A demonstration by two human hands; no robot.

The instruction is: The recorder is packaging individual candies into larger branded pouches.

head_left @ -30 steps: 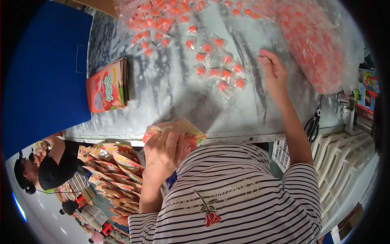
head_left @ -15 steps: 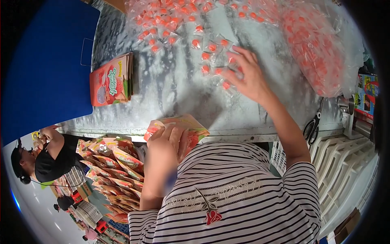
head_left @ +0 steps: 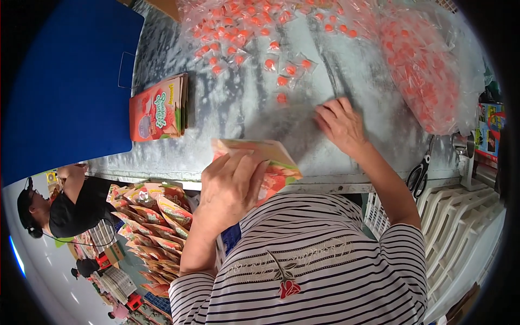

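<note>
My left hand [head_left: 233, 181] is closed on a printed pink-and-green pouch [head_left: 279, 154] at the near edge of the table. The pouch's wide end points away from me. Over the table to the right, my right hand [head_left: 340, 125] has its fingers curled in, closed round wrapped candies that the fingers hide. Beyond it several orange-red candies in clear wrappers [head_left: 282, 81] lie loose on the grey tabletop [head_left: 227, 122]. A larger heap of the same candies [head_left: 233, 32] spreads at the far side.
A big clear bag of candies [head_left: 420, 70] lies at the far right. At the left, flat pouches [head_left: 158, 108] are stacked beside a blue panel [head_left: 65, 86]. Black scissors [head_left: 418, 176] hang at the right edge, above white plastic crates [head_left: 449, 216]. Filled pouches [head_left: 154, 233] stand below left. Another person [head_left: 76, 208] is beyond.
My right hand has drawn back toward me and its fingers have closed; several candies under it have left the tabletop. The left hand has lifted the pouch slightly, further over the table.
</note>
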